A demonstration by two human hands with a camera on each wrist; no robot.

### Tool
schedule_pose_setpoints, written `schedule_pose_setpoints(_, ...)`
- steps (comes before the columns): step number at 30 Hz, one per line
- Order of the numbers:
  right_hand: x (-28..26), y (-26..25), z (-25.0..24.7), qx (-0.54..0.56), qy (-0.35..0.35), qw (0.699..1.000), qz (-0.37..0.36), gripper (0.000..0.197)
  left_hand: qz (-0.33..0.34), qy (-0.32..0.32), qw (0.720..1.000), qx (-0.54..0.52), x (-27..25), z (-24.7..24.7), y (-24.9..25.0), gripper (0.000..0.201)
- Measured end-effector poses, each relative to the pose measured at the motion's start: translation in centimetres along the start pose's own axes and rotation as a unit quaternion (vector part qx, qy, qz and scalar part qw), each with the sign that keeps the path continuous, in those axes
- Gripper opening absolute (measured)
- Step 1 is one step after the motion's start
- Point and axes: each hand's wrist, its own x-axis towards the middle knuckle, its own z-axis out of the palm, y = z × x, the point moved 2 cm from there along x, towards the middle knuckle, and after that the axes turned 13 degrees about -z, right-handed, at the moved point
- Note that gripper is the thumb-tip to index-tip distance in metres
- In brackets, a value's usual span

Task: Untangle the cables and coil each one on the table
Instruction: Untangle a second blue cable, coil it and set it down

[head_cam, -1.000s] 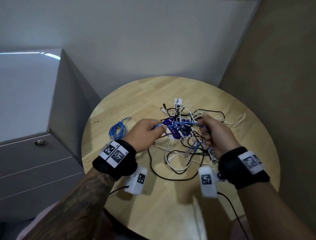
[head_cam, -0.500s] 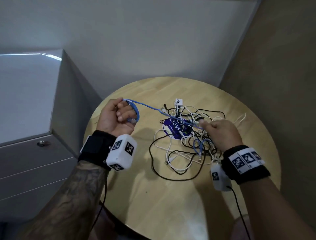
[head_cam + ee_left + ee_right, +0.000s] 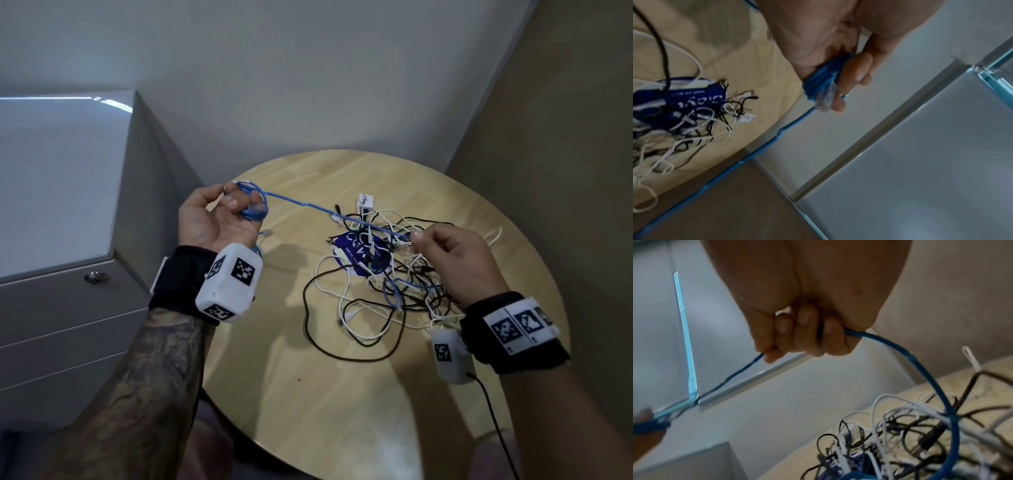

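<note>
Winding blue cable (image 3: 301,203) onto left hand (image 3: 212,219), now raised w/ loops gripped, right hand (image 3: 455,260) pinching it taut; coil growing, tail still in tangle (image 3: 383,274).

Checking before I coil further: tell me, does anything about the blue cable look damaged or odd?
The blue cable shows small kinks along its taut span between the left hand and right hand. Its far part still threads through the tangle.

Dim even indoor light, soft shadows on table (image 3: 342,394), wrist views blurred, wide-angle edge bending
</note>
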Motion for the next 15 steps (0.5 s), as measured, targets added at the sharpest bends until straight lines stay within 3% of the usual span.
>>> schedule_pose_setpoints(4,0.6,-1.1,-0.6,-0.089,0.084,0.991,-0.050,0.034,0.025,-0.035,0.999,-0.011,-0.5,0.8,-0.1,0.019)
schedule_pose_setpoints(6,1.0,-1.3,-0.8,-0.134,0.071,0.987,-0.049,0.036,0.045,-0.060,0.997,-0.014,-0.8,1.5,-0.2,0.020)
schedule_pose_setpoints(9,0.3,-1.2,0.6,-0.164,-0.083,0.983,-0.011,0.033,0.078,-0.102,0.992,-0.004,-1.0,2.5,-0.2,0.019)
schedule_pose_setpoints(11,-0.9,-1.5,2.2,-0.167,-0.201,0.965,0.009,0.030,0.091,-0.104,0.990,0.013,-0.2,2.3,-0.2,0.031)
schedule_pose_setpoints(13,-1.9,-2.5,3.3,-0.142,-0.278,0.950,0.005,0.025,0.109,-0.059,0.990,0.073,1.0,1.2,-0.2,0.037)
schedule_pose_setpoints(15,-2.3,-4.2,3.3,-0.078,-0.302,0.950,-0.006,0.024,0.152,0.018,0.970,0.188,2.2,-0.1,-0.8,0.032)
